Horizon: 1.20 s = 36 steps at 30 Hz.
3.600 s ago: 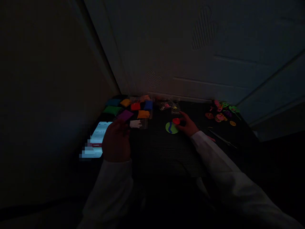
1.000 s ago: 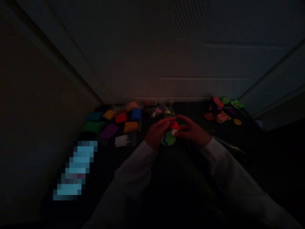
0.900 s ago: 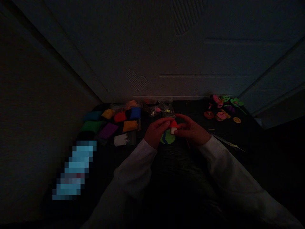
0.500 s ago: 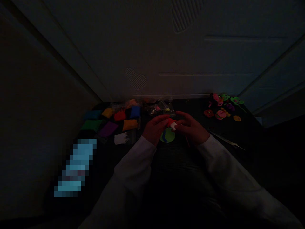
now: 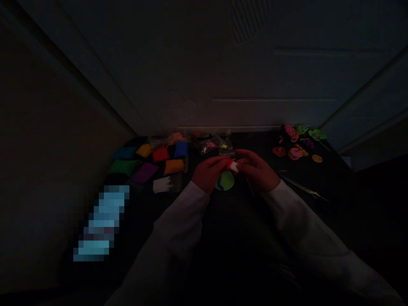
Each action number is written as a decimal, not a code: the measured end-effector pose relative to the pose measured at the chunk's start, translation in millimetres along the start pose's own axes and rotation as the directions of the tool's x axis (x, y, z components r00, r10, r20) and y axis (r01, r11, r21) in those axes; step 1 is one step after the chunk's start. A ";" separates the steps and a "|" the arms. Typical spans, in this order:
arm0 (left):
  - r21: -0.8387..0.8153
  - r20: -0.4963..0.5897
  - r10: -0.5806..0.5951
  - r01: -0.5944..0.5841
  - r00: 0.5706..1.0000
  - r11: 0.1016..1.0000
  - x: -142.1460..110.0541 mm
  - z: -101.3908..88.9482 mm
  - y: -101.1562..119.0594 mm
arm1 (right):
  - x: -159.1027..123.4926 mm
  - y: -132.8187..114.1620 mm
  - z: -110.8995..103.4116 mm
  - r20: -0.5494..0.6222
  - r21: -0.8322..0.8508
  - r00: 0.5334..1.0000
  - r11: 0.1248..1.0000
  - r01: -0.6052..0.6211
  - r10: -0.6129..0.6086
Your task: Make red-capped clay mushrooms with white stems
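Note:
Between both hands is a small clay mushroom (image 5: pixel 233 166) with a red cap and a white stem, tilted so the stem points right. My left hand (image 5: pixel 207 173) is closed on the red cap, which its fingers partly cover. The white stem is pinched by my right hand (image 5: pixel 259 171), its index finger stretched above. Just below the mushroom, a round green clay disc (image 5: pixel 227 182) with a wavy blue stripe lies on the dark table; my left hand overlaps its edge. A thin reddish stick (image 5: pixel 250 187) lies near my right wrist.
Soft packs of coloured clay, among them a purple pack (image 5: pixel 145 173) and a white pack (image 5: pixel 162 185), lie left. A bright blurred screen (image 5: pixel 103 223) is nearer me. Scissors (image 5: pixel 304 188) and several clay figures (image 5: pixel 296 152) lie right. A pale panel (image 5: pixel 255 85) rises behind.
My left hand came in from the left and joined the right at the mushroom. The mushroom then turned from upright to tilted, stem to the right. My view shifted too.

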<state>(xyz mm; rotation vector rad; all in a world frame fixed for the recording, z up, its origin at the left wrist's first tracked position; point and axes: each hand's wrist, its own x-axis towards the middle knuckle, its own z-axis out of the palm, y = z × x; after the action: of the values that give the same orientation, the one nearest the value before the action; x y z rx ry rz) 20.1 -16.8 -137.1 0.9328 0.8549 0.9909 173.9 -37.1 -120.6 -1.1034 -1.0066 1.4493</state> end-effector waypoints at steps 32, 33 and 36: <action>-0.444 -0.231 -0.043 -0.065 0.972 0.894 2.9 -5.2 12.7 | 1.0 3.8 -0.9 -0.056 -0.238 0.971 0.948 0.214 -0.233; -0.478 -0.228 -0.057 -0.060 0.972 0.876 2.6 -5.6 13.6 | 0.0 3.0 -0.5 -0.049 -0.239 0.969 0.945 0.224 -0.242; -0.560 -0.217 -0.088 -0.050 0.972 0.827 1.1 -5.3 17.0 | -4.6 -0.7 0.6 -0.033 -0.244 0.961 0.934 0.260 -0.276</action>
<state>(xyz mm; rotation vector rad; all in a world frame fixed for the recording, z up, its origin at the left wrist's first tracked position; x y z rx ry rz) 10.6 -10.2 -123.6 0.2990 0.6991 1.2623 173.8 -41.6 -119.3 -1.1257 -1.2551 1.0861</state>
